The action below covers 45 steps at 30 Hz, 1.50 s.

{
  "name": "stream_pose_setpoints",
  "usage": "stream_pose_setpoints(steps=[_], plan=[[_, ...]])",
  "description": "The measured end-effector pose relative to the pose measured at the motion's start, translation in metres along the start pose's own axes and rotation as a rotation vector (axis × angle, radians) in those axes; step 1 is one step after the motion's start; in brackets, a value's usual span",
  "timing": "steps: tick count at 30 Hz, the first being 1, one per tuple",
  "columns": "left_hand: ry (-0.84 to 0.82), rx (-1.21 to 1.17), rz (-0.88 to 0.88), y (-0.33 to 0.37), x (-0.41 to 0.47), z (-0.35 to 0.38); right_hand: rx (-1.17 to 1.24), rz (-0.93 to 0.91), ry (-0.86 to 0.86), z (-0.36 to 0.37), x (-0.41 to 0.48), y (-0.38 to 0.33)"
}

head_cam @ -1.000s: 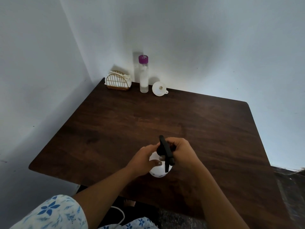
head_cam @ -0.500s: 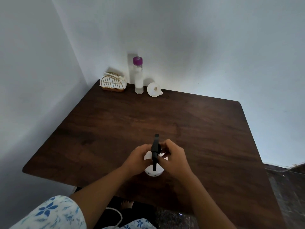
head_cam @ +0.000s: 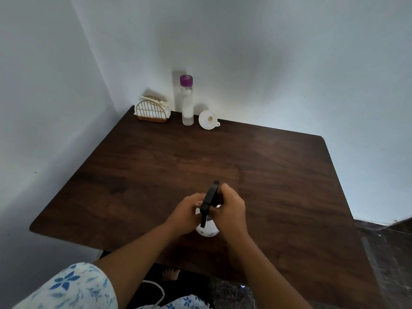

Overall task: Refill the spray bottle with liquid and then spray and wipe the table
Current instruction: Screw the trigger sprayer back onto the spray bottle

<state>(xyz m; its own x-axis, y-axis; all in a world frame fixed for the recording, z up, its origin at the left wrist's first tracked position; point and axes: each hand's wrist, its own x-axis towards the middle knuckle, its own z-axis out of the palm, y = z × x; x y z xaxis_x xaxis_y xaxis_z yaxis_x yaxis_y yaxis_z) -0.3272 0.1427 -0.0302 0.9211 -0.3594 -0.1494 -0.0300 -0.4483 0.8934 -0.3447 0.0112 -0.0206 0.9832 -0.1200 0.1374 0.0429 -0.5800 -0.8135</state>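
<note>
A small white spray bottle with a black trigger head stands near the front of the dark wooden table. My left hand wraps the bottle's body from the left. My right hand grips the black head from the right. At the back of the table stand a tall clear bottle with a purple cap, holding pale liquid, and a white funnel lying on its side to the right of it. Most of the spray bottle is hidden by my hands.
A gold wire holder with white napkins sits in the back left corner. White walls close off the table's left and back sides. A dark floor shows past the right edge. A white cable lies below the front edge.
The black spray head has turned between my hands, its nozzle swinging from pointing up-left to up-right. Both hands stay on the bottle. The camera has shifted slightly.
</note>
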Motion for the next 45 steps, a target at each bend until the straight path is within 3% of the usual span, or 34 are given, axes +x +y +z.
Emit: stream_pose_setpoints(steps=[3, 7, 9, 15, 22, 30, 36, 43, 45], plan=[[-0.006, 0.001, 0.003, 0.001, -0.002, 0.0, -0.003, 0.007, -0.017, 0.001, -0.001, 0.0], [0.008, 0.002, 0.056, -0.001, -0.003, -0.003, 0.123, -0.141, -0.197, -0.017, -0.003, 0.014], [0.009, 0.001, 0.072, -0.002, -0.002, -0.003, 0.176, -0.129, -0.221, -0.024, -0.003, 0.018], [-0.043, 0.072, 0.044, 0.0, -0.001, -0.005, 0.18, 0.065, -0.046, -0.002, -0.008, 0.003], [-0.018, 0.044, 0.062, -0.002, 0.0, -0.006, 0.166, -0.1, -0.215, -0.019, -0.004, 0.012], [-0.037, 0.12, 0.085, -0.003, 0.001, -0.006, 0.126, 0.046, -0.029, -0.003, -0.011, -0.002], [-0.038, 0.11, 0.065, -0.004, 0.0, -0.006, 0.138, -0.107, -0.274, -0.027, -0.002, 0.006], [-0.038, 0.127, 0.028, -0.001, -0.001, -0.006, -0.047, -0.128, -0.034, -0.003, -0.014, 0.005], [-0.04, 0.133, 0.029, -0.002, -0.001, -0.005, -0.028, -0.116, -0.041, -0.005, -0.014, 0.006]])
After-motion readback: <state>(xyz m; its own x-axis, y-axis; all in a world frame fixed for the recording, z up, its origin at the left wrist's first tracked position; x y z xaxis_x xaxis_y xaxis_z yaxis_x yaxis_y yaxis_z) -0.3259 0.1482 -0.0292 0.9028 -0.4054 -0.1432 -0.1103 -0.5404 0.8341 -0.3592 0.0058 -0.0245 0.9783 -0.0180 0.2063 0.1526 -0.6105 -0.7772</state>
